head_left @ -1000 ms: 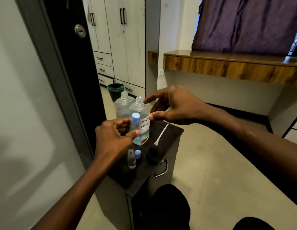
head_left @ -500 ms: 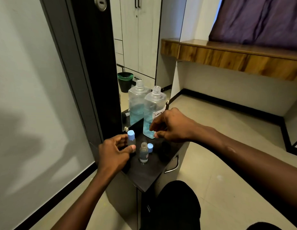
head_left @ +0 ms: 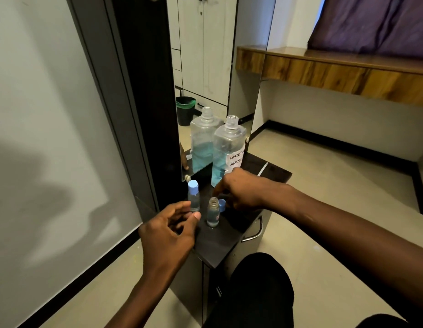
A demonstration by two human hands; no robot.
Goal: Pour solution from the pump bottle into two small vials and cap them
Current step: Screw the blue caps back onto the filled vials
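Observation:
The big clear pump bottle [head_left: 228, 147], neck open and part full of blue solution, stands at the back of the black cabinet top [head_left: 217, 247]. A small vial with a blue cap [head_left: 193, 196] stands upright at the front left. My left hand [head_left: 168, 230] has thumb and forefinger tips at its base. Right of it stands an uncapped vial [head_left: 213, 211] holding some liquid. My right hand [head_left: 241, 191] reaches down behind that vial, its fingertips closed on the loose blue cap [head_left: 221, 205]. The pump's white tube [head_left: 263, 168] lies behind my right hand; the pump head is hidden.
A tall mirror [head_left: 205, 67] rises right behind the bottle and reflects it. The cabinet is narrow, with a metal drawer handle [head_left: 255, 235] on its right side. My dark-clad knee [head_left: 257, 280] is just in front. A wooden shelf [head_left: 336, 72] runs along the far wall.
My left hand lowered the capped vial onto the cabinet top. My right hand left the big bottle and came down onto the loose blue cap. The camera tilted downward.

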